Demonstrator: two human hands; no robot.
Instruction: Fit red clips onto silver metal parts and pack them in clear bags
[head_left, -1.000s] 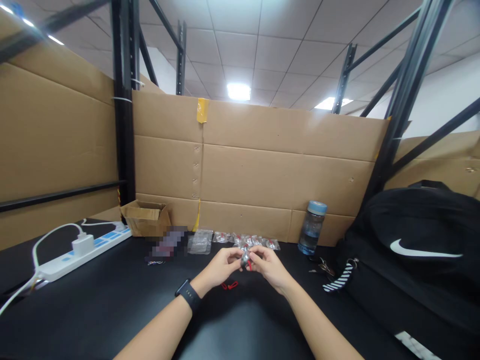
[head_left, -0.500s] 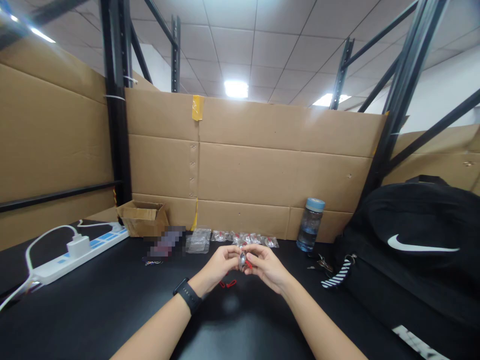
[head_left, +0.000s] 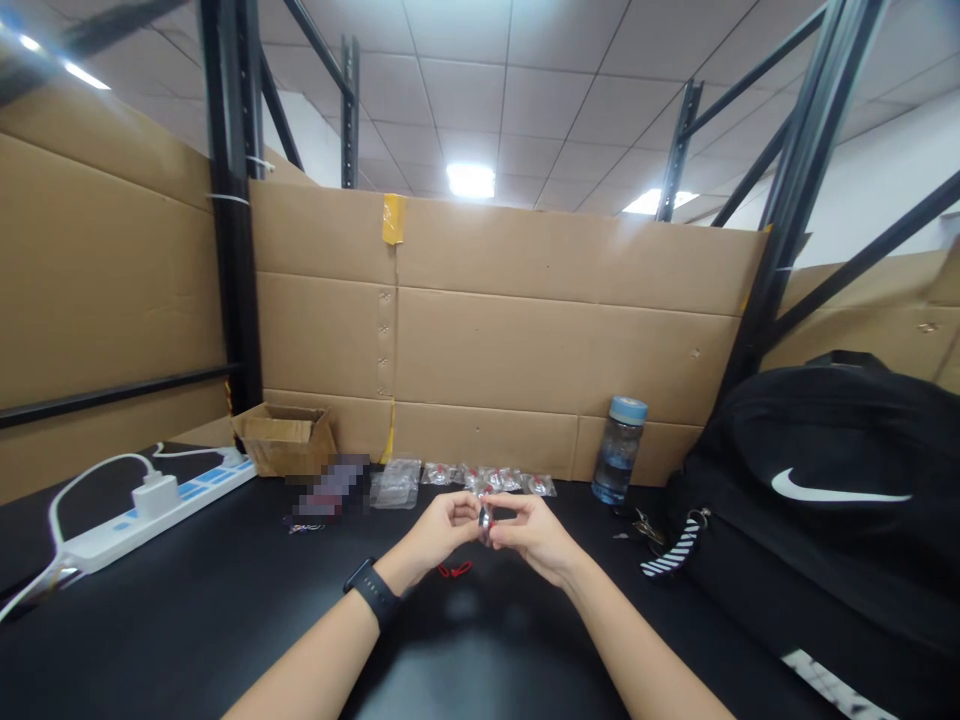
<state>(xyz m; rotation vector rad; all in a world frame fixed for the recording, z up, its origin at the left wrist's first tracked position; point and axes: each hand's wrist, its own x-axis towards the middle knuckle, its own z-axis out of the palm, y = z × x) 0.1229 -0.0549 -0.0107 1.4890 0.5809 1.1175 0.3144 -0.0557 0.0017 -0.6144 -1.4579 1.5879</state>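
Between my two hands is a small round shiny metal piece (head_left: 485, 521) with a bit of red at its side; its exact kind is too small to make out. My left hand (head_left: 444, 530) is closed, pinching its left edge with thumb and fingertips. From the other side, my right hand (head_left: 531, 537) grips it the same way. Just below my hands, a red cord loop (head_left: 455, 570) shows against the black table. Several small clear packets (head_left: 538, 485) with red and silvery contents lie in a row behind my hands, partly hidden by them.
Flat clear plastic bags (head_left: 395, 484) lie left of the packets. Further left are an open cardboard box (head_left: 289, 440) and a white power strip (head_left: 112, 530). On the right stand a water bottle (head_left: 619, 450) and a black backpack (head_left: 817, 540), with keys (head_left: 649, 530) between. Cardboard walls the back.
The metal piece has turned slightly between my fingers, and less red shows beside it. My right fingers have shifted a little on it. Both hands stay in nearly the same place.
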